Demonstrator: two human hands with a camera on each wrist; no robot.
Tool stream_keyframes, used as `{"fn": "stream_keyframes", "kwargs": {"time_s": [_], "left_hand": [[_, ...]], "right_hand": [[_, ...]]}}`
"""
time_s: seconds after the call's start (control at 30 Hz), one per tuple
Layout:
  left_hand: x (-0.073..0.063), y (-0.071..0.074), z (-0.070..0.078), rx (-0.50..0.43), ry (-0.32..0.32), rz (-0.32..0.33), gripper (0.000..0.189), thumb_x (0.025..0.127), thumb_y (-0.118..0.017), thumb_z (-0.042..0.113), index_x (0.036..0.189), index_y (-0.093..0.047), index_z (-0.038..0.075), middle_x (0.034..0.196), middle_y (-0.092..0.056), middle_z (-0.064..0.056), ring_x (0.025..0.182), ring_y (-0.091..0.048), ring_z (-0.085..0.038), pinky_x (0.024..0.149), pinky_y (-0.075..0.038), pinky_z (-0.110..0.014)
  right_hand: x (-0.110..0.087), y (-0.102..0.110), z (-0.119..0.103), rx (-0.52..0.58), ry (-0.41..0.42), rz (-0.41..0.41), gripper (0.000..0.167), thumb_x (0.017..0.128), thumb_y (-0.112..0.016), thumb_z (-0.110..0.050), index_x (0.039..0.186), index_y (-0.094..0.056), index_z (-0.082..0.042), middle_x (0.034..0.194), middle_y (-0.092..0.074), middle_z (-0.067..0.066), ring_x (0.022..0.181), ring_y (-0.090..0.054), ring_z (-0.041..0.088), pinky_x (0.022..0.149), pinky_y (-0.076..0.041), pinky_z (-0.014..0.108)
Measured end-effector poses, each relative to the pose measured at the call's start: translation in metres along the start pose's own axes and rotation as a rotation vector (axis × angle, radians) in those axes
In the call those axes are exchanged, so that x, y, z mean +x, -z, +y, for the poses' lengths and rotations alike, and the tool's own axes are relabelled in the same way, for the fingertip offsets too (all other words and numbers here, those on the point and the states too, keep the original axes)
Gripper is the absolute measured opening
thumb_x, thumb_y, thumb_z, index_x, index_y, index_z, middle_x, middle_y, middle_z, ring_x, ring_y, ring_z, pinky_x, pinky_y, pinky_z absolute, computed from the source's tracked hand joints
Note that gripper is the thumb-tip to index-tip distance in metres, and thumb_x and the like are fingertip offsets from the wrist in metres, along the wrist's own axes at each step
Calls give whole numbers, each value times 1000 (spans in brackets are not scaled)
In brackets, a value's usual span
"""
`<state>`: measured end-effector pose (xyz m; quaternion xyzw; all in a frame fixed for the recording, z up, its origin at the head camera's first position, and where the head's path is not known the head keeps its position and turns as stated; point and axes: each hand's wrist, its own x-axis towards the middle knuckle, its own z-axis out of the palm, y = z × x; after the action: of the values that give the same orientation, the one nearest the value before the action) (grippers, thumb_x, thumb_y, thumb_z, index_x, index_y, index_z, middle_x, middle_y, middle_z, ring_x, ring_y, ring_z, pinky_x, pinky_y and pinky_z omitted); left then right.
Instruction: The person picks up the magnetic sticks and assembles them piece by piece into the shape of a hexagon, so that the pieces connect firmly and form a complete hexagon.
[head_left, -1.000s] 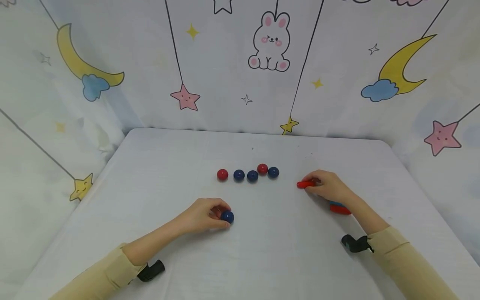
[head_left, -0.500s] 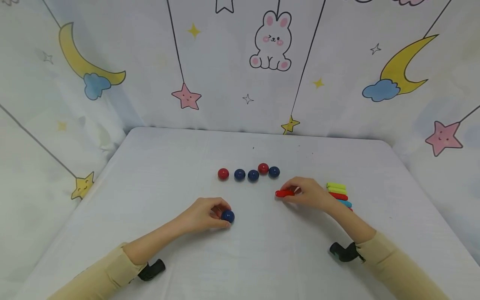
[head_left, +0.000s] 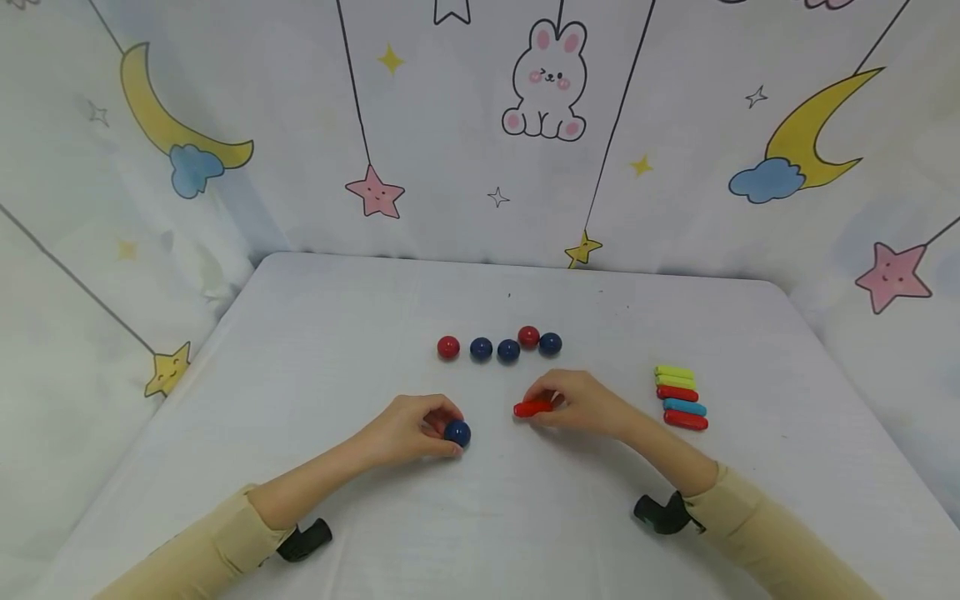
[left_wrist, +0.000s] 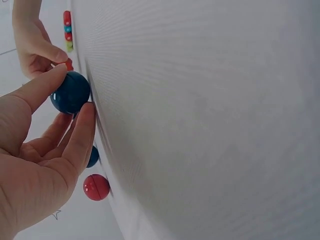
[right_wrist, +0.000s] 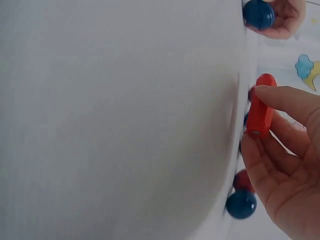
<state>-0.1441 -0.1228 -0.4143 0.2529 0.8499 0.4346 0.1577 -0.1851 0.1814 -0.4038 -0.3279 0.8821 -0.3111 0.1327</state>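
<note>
My left hand (head_left: 412, 429) pinches a glossy dark blue ball (head_left: 457, 432) between thumb and fingers, low at the middle of the white table. In the left wrist view that blue ball (left_wrist: 71, 93) sits between the fingertips. To its right, my right hand (head_left: 581, 402) grips a short red stick (head_left: 531, 408) by one end, its free end pointing toward the blue ball with a gap between them. The right wrist view shows the red stick (right_wrist: 261, 106), grooved along its length, between thumb and fingers.
Behind the hands lies a row of balls: a red ball (head_left: 448, 347), blue ones (head_left: 482, 349) and another red ball (head_left: 528, 337). At the right, yellow-green sticks (head_left: 675, 377), a blue stick (head_left: 685, 407) and red sticks (head_left: 686, 420) lie stacked side by side. A patterned curtain (head_left: 450, 125) stands behind the table.
My right hand has carried the red stick left and nearer to me, toward the blue ball, uncovering the stick row at the right. The left hand has stayed in place with its ball.
</note>
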Motion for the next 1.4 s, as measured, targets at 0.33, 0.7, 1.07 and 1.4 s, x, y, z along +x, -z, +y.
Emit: {"fn": "stream_keyframes", "kwargs": {"time_s": [0.33, 0.7, 1.07, 1.4], "left_hand": [[-1, 0, 1, 4, 16, -4, 34, 79, -83, 20, 108, -65, 12, 88, -61, 4, 82, -58, -15, 73, -52, -20], [-2, 0, 2, -19, 19, -6, 35, 79, -83, 17, 108, -64, 10, 92, -63, 3, 85, -60, -17, 75, -52, -20], [-2, -2, 2, -16, 23, -10, 35, 79, -83, 16, 107, -63, 10, 91, -63, 3, 83, -61, -15, 75, -53, -21], [-3, -3, 5, 36, 23, 9, 31, 85, -76, 35, 106, -69, 13, 86, -62, 8, 82, -58, -12, 74, -51, -24]], "right_hand": [[13, -15, -24, 18, 19, -73, 24, 86, -75, -16, 110, -69, -13, 102, -65, -4, 93, -59, 12, 80, -52, 24], [23, -27, -36, 30, 77, -108, 21, 87, -75, -15, 107, -70, -14, 99, -65, -7, 90, -58, 9, 80, -51, 23], [26, -33, -38, 43, 112, -106, 20, 86, -75, -13, 105, -69, -13, 93, -64, -7, 86, -57, 9, 79, -51, 24], [27, -32, -37, 70, 139, -88, 22, 86, -74, -9, 108, -69, -11, 98, -66, -5, 90, -59, 10, 82, -51, 23]]}}
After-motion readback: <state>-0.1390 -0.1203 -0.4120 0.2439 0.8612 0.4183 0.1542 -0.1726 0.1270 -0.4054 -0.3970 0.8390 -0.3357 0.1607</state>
